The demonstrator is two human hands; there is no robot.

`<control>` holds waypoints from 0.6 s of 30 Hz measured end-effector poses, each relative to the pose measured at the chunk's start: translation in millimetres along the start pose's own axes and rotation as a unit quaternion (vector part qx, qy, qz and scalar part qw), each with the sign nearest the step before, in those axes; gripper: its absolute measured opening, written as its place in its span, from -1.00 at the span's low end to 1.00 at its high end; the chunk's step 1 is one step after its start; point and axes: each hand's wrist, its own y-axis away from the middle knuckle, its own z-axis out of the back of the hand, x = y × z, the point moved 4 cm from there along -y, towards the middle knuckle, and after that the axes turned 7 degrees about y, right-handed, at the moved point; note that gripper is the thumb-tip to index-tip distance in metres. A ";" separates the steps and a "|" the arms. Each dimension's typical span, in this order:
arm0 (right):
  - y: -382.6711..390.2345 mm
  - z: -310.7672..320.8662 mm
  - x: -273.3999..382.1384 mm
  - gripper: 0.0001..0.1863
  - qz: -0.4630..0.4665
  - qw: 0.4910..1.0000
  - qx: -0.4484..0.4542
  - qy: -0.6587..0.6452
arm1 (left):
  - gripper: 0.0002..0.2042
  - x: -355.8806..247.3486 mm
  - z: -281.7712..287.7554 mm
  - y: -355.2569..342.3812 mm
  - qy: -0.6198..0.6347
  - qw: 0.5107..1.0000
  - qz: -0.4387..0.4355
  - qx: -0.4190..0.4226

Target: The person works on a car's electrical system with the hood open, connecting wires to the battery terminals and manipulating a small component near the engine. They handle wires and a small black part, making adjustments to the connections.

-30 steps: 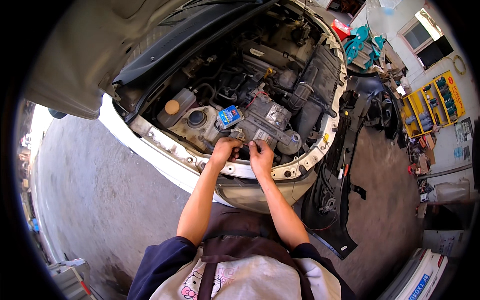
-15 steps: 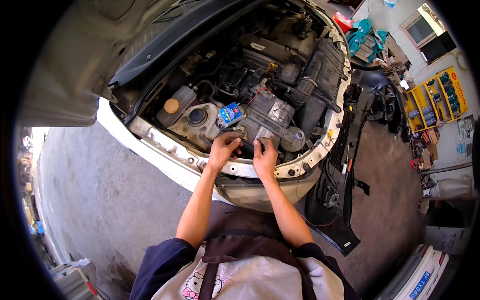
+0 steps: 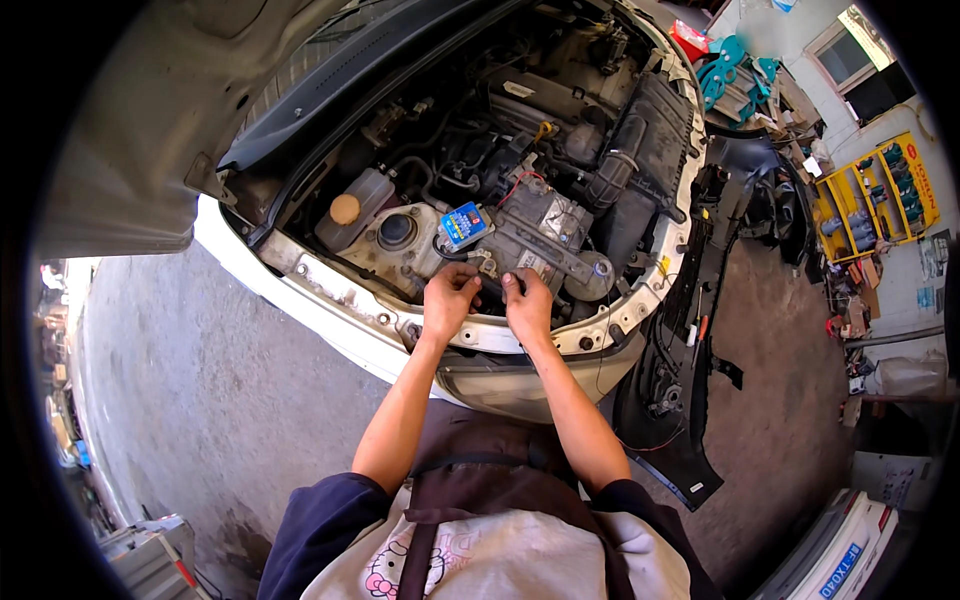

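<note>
Both my hands reach over the front edge of a white car's open engine bay. My left hand [image 3: 450, 298] is closed, thumb against the bent fingers, just below a small blue-topped box [image 3: 464, 226]. A short gap to its right, my right hand [image 3: 527, 303] is also closed in a pinch. Whatever lies in the fingers is too small and dark to make out. Ahead of the hands is the car battery [image 3: 560, 222], with a grey bracket [image 3: 545, 252] running across and a red wire [image 3: 520, 185] behind.
A reservoir with a tan cap [image 3: 345, 209] and a round strut mount [image 3: 397, 232] lie to the left. The raised hood [image 3: 120, 130] hangs at upper left. A black bumper part [image 3: 660, 440] lies on the floor at right, near a yellow rack [image 3: 870, 200].
My right hand has shifted very slightly left and down, still pinched. My left hand stays almost where it was. The view has moved a little.
</note>
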 end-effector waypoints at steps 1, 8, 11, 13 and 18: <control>-0.2 0.4 -2.9 -0.76 -0.015 0.999 0.017 -0.038 | -0.80 -2.4 -1.9 2.9 -0.004 1.000 -0.008 -0.008; 2.0 4.9 -3.0 -0.78 -0.058 0.965 0.120 -0.226 | -0.78 -8.6 -17.4 4.5 0.001 0.994 0.047 0.099; 1.4 4.7 -0.3 -0.78 -0.042 0.966 0.121 -0.226 | -0.76 -10.1 -24.7 2.7 0.044 0.992 0.055 0.109; 3.5 2.3 1.8 -0.78 -0.032 0.967 0.116 -0.223 | -0.76 -6.9 -23.4 3.2 0.052 0.993 0.049 0.097; 5.8 -0.7 1.3 -0.77 -0.025 0.990 0.052 -0.130 | -0.88 0.5 -18.2 -1.6 0.048 0.993 0.095 0.056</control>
